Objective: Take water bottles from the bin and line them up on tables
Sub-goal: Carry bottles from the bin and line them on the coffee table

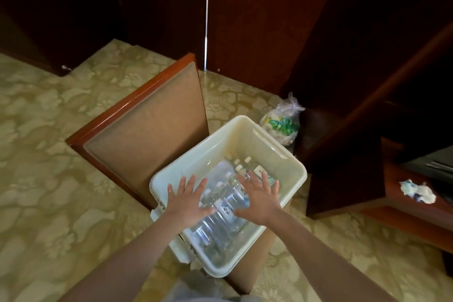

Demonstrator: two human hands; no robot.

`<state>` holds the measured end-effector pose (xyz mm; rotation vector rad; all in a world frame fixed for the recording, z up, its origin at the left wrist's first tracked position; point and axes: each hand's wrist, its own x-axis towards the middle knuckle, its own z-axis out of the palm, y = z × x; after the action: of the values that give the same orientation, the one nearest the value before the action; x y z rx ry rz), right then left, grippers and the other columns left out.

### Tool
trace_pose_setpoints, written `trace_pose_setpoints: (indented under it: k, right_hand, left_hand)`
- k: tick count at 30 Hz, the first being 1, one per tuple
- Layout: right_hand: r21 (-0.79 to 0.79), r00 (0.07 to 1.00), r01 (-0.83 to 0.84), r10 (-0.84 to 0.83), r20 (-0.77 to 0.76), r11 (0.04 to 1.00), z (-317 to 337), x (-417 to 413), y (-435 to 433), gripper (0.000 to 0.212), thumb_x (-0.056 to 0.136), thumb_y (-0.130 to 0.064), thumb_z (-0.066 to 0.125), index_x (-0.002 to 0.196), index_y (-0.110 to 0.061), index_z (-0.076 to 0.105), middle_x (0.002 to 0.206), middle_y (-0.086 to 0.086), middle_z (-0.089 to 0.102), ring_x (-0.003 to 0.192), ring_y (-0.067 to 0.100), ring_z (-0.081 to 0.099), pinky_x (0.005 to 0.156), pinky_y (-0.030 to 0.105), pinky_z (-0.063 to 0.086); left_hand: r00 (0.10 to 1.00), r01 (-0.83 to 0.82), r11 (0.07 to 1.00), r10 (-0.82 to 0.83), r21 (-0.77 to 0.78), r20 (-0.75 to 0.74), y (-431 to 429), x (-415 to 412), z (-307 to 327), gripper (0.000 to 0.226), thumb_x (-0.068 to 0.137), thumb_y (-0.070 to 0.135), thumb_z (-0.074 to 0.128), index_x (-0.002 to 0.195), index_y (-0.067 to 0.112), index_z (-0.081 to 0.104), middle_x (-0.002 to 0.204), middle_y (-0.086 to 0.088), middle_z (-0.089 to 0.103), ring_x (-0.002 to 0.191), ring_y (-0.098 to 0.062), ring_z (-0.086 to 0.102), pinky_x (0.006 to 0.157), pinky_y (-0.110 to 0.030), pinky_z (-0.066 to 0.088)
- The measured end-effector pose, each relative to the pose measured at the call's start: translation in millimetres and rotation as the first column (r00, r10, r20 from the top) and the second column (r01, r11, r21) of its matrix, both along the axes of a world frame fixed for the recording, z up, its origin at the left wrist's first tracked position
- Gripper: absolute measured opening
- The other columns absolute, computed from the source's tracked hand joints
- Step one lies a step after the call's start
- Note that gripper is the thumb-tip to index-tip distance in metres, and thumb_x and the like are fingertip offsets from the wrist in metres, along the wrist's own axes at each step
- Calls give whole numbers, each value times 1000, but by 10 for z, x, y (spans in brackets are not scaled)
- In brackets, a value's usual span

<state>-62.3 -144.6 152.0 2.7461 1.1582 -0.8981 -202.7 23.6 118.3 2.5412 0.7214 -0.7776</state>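
Note:
A cream plastic bin [272, 147] sits on the seat of a chair and holds several clear water bottles [221, 218] with white caps, lying on their sides. My left hand [190, 200] hovers over the bin's near left part, fingers spread and straight, holding nothing. My right hand [261, 197] is stretched out beside it over the bottles, fingers also spread. Whether either palm touches a bottle cannot be told.
The chair's padded back [147, 127] with a red-brown wooden frame stands left of the bin. A plastic bag with green-capped bottles [282, 125] lies on the patterned carpet behind the bin. Dark wooden furniture [343, 130] rises at right; crumpled paper [418, 191] lies on a wooden table edge.

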Motion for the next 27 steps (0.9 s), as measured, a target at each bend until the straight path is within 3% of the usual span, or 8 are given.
trace_pose_setpoints:
  k: [10, 18, 27]
  right_hand:
    - [-74, 980, -196, 195, -31, 978, -93, 264, 391, 100, 83, -58, 64, 158, -38, 0, 167, -1, -10, 150, 31, -22, 117, 61, -15]
    - [-92, 914, -402, 393, -96, 911, -299, 642, 662, 97, 84, -56, 65, 158, -39, 4, 167, 0, -7, 152, 31, -17, 118, 61, -11]
    - [-51, 745, -647, 616, -257, 761, -970, 1178, 1065, 97, 85, -59, 65, 158, -39, 5, 167, -1, -5, 152, 29, -17, 117, 60, -12]
  left_hand:
    - [980, -194, 980, 195, -54, 31, -3, -97, -148, 90, 89, 71, 39, 153, 36, -14, 162, -3, -20, 148, -27, -23, 116, -57, -13]
    - [910, -404, 911, 410, -88, 65, -159, 60, -278, 89, 90, 65, 45, 155, 33, -8, 164, -5, -12, 149, -26, -19, 117, -53, -13]
    - [761, -644, 758, 649, -108, 18, -259, 371, -686, 93, 90, 58, 54, 155, 29, -6, 165, -6, -4, 152, -24, -3, 123, -43, 10]
